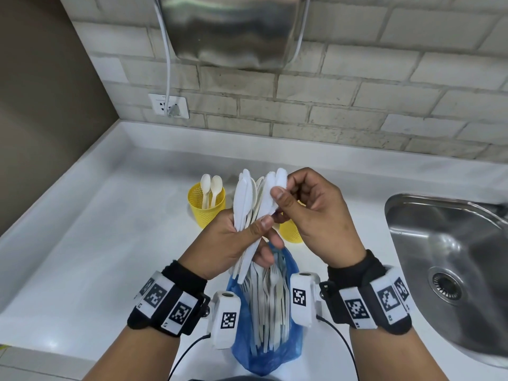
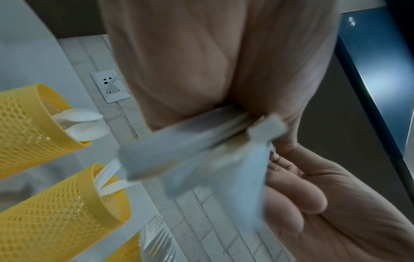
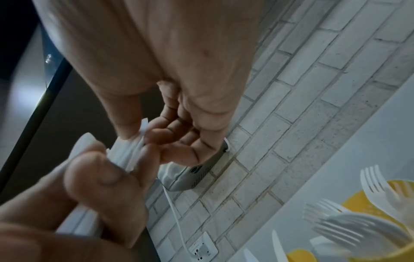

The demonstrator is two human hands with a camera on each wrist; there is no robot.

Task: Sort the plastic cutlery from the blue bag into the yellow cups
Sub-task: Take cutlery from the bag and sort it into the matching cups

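Note:
My left hand [image 1: 257,232] grips a bundle of white plastic knives [image 1: 244,199] upright above the counter. My right hand [image 1: 283,200] pinches the blade of one knife [image 1: 270,188] at the bundle's right side. Below my wrists lies the blue bag [image 1: 265,350], open, with several forks and other cutlery in it. A yellow mesh cup [image 1: 202,213] behind my left hand holds two spoons. A second yellow cup [image 1: 290,231] is mostly hidden by my hands. The left wrist view shows the spoon cup [image 2: 29,127], a cup with knives [image 2: 60,209] and a cup with forks [image 2: 127,248].
A steel sink [image 1: 453,257] is set into the white counter [image 1: 96,229] at the right. On the brick wall hangs a steel appliance [image 1: 233,31], its cord plugged into a socket [image 1: 169,105]. A brown wall closes the left side.

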